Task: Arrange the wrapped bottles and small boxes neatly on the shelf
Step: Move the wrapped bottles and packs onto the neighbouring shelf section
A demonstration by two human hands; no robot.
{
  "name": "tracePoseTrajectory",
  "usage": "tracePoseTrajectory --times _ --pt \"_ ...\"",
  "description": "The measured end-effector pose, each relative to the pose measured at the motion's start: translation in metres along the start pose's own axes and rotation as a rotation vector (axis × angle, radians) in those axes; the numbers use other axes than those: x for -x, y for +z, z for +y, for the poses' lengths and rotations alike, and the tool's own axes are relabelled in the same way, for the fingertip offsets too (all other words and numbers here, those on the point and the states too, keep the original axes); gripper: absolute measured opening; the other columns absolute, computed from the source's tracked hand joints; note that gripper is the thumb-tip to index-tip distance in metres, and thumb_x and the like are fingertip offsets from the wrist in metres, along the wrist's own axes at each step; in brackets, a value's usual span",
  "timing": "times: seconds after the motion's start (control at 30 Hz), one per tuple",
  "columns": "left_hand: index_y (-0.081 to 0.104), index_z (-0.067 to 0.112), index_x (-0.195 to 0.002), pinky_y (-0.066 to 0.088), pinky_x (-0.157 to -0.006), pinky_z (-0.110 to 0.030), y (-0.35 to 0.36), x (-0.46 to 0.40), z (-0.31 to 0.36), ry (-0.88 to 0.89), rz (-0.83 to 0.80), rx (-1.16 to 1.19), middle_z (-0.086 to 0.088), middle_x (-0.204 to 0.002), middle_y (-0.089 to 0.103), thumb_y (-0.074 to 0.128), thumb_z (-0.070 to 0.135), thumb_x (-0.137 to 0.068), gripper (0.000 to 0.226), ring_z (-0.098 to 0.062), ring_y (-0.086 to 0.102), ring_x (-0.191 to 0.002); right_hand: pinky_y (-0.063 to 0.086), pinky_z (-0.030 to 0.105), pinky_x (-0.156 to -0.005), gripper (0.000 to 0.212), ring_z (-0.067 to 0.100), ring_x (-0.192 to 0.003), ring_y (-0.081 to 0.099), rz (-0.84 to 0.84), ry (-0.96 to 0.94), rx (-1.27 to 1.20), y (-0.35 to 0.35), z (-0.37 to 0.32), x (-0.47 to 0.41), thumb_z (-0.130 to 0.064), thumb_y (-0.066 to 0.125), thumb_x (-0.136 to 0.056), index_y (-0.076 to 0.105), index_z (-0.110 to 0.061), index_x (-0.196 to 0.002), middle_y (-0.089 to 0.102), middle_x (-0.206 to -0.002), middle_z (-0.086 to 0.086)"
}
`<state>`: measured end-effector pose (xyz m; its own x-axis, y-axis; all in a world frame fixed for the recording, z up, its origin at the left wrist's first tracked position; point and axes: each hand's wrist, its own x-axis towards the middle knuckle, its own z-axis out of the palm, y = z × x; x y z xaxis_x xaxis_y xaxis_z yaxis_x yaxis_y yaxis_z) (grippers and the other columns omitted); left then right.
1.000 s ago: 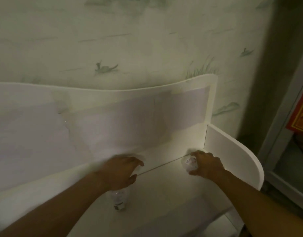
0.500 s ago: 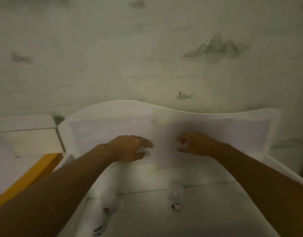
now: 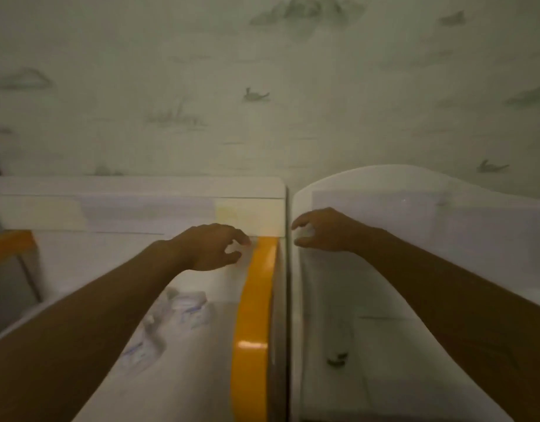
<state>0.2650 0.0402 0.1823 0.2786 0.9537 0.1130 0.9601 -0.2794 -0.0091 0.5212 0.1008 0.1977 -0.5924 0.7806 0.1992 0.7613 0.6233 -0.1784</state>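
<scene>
Several wrapped bottles [image 3: 183, 306] lie in a loose heap on the left shelf [image 3: 201, 376], under my left forearm. Another bottle [image 3: 338, 345] rests on the right shelf [image 3: 384, 360], blurred. My left hand [image 3: 213, 246] hovers above the back of the left shelf, fingers apart and curved, with nothing seen in it. At the left edge of the right shelf's back panel, my right hand [image 3: 323, 231] is curled, with a white patch between thumb and fingers. Blur hides whether that patch is an object or the panel. No small boxes are visible.
An orange-edged side panel [image 3: 253, 300] and a narrow gap separate the two white shelf units. The right unit has a curved white back panel [image 3: 415, 190]. Behind both is a wall [image 3: 262, 86] with faint painted scenery. Another orange edge [image 3: 9, 242] shows at far left.
The view has swung left, bringing the left orange-edged shelf and its heap of bottles into sight. Both hands moved left, off the right shelf's back panel; the left hand now hovers over the left shelf.
</scene>
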Motion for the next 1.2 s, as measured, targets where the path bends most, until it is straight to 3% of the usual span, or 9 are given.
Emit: tracePoseTrajectory --times 0.2,0.4,0.7,0.87,1.03,1.2 --pt "0.048 0.039 -0.132 0.037 -0.092 -0.024 0.032 0.088 -0.108 -0.084 -0.094 -0.004 0.013 -0.140 0.048 0.052 0.042 -0.094 0.039 -0.009 0.048 -0.123 0.037 0.032 -0.106 0.041 0.019 -0.128 0.048 -0.071 -0.090 -0.009 0.055 -0.125 -0.044 -0.038 0.063 -0.090 0.059 -0.020 -0.127 0.054 -0.140 0.001" --pt "0.046 0.041 -0.132 0.041 -0.099 -0.032 0.060 0.128 -0.172 -0.193 -0.152 0.041 0.012 -0.139 0.049 0.051 0.043 -0.093 0.040 -0.011 0.048 -0.124 0.040 0.037 -0.107 0.042 0.019 -0.127 0.049 -0.141 -0.112 0.060 0.096 -0.173 -0.081 -0.039 0.061 -0.091 0.058 -0.021 -0.129 0.055 -0.139 0.000" --pt "0.045 0.037 -0.135 0.037 -0.103 -0.026 0.094 0.141 -0.238 -0.246 -0.269 0.006 0.012 -0.141 0.047 0.056 0.042 -0.092 0.045 -0.009 0.045 -0.127 0.040 0.036 -0.105 0.043 0.021 -0.123 0.051 -0.281 -0.100 0.009 0.160 -0.186 -0.153 -0.040 0.063 -0.089 0.057 -0.023 -0.129 0.057 -0.132 0.001" --pt "0.044 0.036 -0.137 0.040 -0.103 -0.029 0.103 0.110 -0.255 -0.273 -0.241 0.045 0.011 -0.143 0.046 0.057 0.038 -0.092 0.046 -0.010 0.045 -0.127 0.038 0.032 -0.105 0.051 0.022 -0.127 0.049 -0.429 -0.040 0.000 0.187 -0.173 -0.183 -0.039 0.064 -0.090 0.051 -0.018 -0.134 0.056 -0.135 0.004" --pt "0.031 0.034 -0.145 0.036 -0.108 -0.034 0.134 0.082 -0.245 -0.159 -0.266 0.105 0.008 -0.152 0.034 0.059 0.037 -0.089 0.063 -0.016 0.038 -0.135 0.041 0.032 -0.102 0.054 0.023 -0.125 0.051 -0.475 0.071 -0.023 0.211 -0.162 -0.209 -0.036 0.067 -0.088 0.051 -0.017 -0.136 0.053 -0.138 0.006" --pt "0.015 0.035 -0.149 0.029 -0.113 -0.039 0.161 0.052 -0.272 -0.063 -0.240 0.099 0.004 -0.160 0.013 0.059 0.049 -0.087 0.077 -0.022 0.028 -0.141 0.033 0.038 -0.113 0.063 0.025 -0.138 0.038 -0.569 0.156 0.057 0.254 -0.158 -0.223 -0.037 0.066 -0.089 0.040 -0.023 -0.145 0.037 -0.153 0.003"
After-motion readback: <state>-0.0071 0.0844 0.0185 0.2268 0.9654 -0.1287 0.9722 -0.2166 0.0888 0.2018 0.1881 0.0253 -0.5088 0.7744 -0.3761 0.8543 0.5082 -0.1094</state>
